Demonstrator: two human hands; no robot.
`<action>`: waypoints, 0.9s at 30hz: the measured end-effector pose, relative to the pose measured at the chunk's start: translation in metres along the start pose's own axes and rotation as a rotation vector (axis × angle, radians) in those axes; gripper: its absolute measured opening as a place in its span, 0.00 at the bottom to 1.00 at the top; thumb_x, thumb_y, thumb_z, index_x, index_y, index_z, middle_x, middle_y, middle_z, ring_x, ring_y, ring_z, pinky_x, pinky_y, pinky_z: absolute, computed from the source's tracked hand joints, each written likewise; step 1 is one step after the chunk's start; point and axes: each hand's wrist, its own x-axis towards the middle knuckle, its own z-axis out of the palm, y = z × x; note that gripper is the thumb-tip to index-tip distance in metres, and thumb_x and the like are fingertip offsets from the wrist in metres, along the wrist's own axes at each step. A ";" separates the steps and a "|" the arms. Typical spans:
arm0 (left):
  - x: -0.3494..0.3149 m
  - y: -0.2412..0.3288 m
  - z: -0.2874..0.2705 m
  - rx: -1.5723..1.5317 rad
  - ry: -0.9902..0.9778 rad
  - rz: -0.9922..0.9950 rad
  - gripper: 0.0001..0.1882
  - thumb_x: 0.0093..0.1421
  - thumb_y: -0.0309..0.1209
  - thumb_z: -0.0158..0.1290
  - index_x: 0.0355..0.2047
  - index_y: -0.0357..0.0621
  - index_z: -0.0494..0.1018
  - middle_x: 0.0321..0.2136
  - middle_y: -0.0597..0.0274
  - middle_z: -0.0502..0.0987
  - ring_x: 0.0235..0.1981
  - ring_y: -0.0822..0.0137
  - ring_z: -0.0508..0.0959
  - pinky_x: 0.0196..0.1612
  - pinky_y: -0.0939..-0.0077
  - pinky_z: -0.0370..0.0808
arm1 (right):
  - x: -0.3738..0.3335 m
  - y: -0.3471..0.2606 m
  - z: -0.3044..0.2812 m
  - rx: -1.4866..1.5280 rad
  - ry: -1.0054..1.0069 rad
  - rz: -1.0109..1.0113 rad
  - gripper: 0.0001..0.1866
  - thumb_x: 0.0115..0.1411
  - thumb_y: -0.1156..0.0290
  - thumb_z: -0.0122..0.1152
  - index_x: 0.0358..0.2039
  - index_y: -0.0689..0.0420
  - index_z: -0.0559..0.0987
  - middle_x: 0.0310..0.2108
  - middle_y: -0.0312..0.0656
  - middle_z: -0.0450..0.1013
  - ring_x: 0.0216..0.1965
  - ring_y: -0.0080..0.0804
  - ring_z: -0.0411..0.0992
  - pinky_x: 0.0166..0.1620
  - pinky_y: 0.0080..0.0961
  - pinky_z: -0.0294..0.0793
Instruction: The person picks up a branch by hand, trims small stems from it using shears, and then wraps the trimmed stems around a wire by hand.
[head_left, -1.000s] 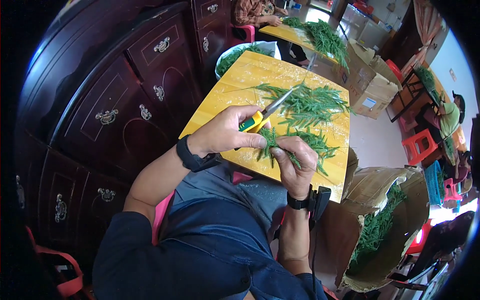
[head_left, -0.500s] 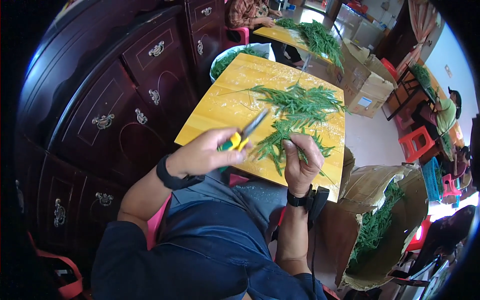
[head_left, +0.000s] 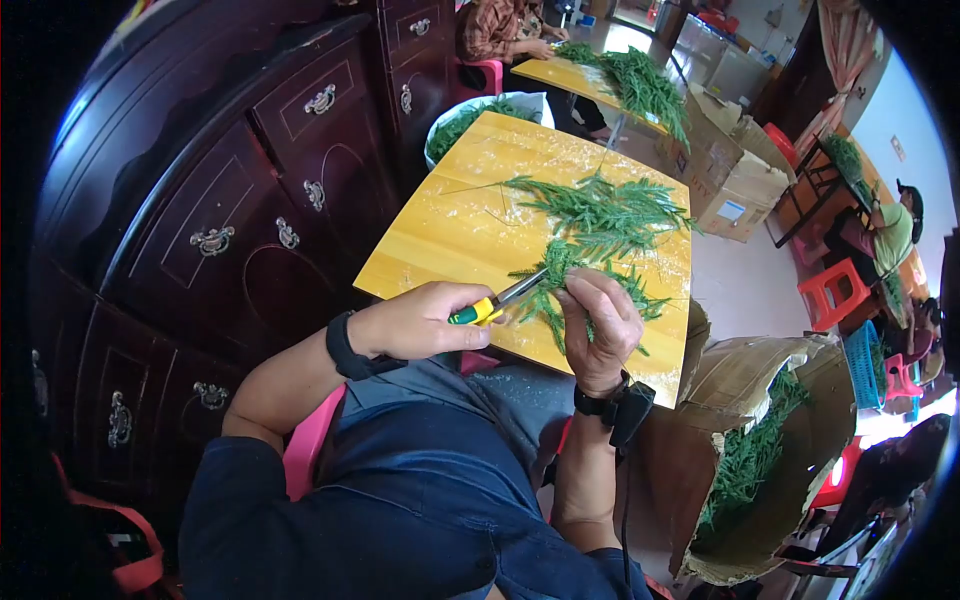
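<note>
Counter [head_left: 425, 245], yellow and white-flecked, bearing a pile of green sprigs [head_left: 612, 212] across its middle and right. Right hand [head_left: 603, 330] and left hand [head_left: 420, 322], apart near the close edge: the right pinched on a green bunch [head_left: 563, 262], the left closed around yellow-and-green snips [head_left: 482, 311] with blades at the bunch.

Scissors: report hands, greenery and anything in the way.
Left hand gripping scissors, pointed at green sprigs. Right hand pinching those sprigs. More greenery on table beyond; nothing seen blocking the scissors.
</note>
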 end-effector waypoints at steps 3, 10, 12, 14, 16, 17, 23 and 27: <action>-0.003 -0.001 -0.005 0.110 0.038 0.018 0.15 0.64 0.35 0.55 0.46 0.38 0.72 0.33 0.63 0.75 0.35 0.71 0.74 0.42 0.74 0.71 | -0.002 0.003 -0.001 0.032 0.016 0.043 0.09 0.52 0.84 0.67 0.34 0.62 0.79 0.31 0.47 0.79 0.34 0.39 0.78 0.40 0.28 0.77; -0.007 -0.001 -0.011 0.111 0.021 -0.009 0.16 0.64 0.36 0.55 0.46 0.37 0.72 0.33 0.64 0.75 0.35 0.72 0.74 0.42 0.75 0.71 | -0.003 0.002 0.002 0.058 0.038 0.099 0.09 0.52 0.84 0.67 0.34 0.62 0.80 0.32 0.47 0.79 0.34 0.38 0.78 0.40 0.27 0.76; -0.009 -0.003 -0.009 0.001 -0.009 -0.043 0.16 0.64 0.36 0.54 0.47 0.37 0.72 0.34 0.65 0.75 0.35 0.73 0.74 0.43 0.75 0.71 | -0.004 0.002 0.003 0.070 0.076 0.129 0.09 0.52 0.85 0.67 0.34 0.62 0.79 0.32 0.47 0.79 0.34 0.38 0.78 0.40 0.27 0.76; -0.011 -0.007 -0.006 -0.055 -0.023 -0.059 0.16 0.64 0.36 0.54 0.47 0.37 0.72 0.34 0.66 0.75 0.36 0.73 0.74 0.43 0.75 0.71 | -0.003 0.002 0.003 0.066 0.070 0.122 0.09 0.52 0.85 0.67 0.34 0.62 0.79 0.32 0.47 0.79 0.34 0.38 0.78 0.40 0.27 0.76; -0.013 -0.011 -0.002 -0.029 -0.050 -0.015 0.17 0.65 0.36 0.54 0.49 0.38 0.72 0.36 0.66 0.75 0.38 0.73 0.74 0.44 0.75 0.71 | -0.003 0.000 0.004 0.061 0.061 0.115 0.09 0.52 0.85 0.67 0.34 0.62 0.79 0.32 0.47 0.79 0.34 0.38 0.78 0.40 0.27 0.76; -0.014 -0.012 -0.001 -0.016 -0.063 0.007 0.17 0.65 0.36 0.54 0.49 0.38 0.72 0.37 0.66 0.75 0.39 0.73 0.74 0.45 0.74 0.71 | -0.003 0.000 0.005 0.062 0.060 0.114 0.09 0.52 0.85 0.67 0.34 0.62 0.79 0.32 0.47 0.79 0.34 0.38 0.78 0.40 0.27 0.76; -0.010 -0.007 -0.004 -0.088 -0.071 -0.035 0.18 0.66 0.36 0.53 0.51 0.38 0.71 0.39 0.63 0.76 0.42 0.72 0.74 0.48 0.73 0.71 | -0.001 -0.004 0.007 0.043 -0.002 0.055 0.09 0.52 0.85 0.67 0.34 0.62 0.79 0.32 0.48 0.79 0.34 0.38 0.78 0.39 0.27 0.76; -0.005 -0.010 -0.006 -0.016 -0.068 0.047 0.18 0.66 0.36 0.53 0.52 0.39 0.70 0.39 0.62 0.76 0.42 0.71 0.74 0.50 0.73 0.70 | 0.000 -0.003 0.004 0.027 -0.007 0.039 0.09 0.51 0.85 0.67 0.34 0.62 0.79 0.32 0.48 0.79 0.34 0.39 0.78 0.39 0.27 0.77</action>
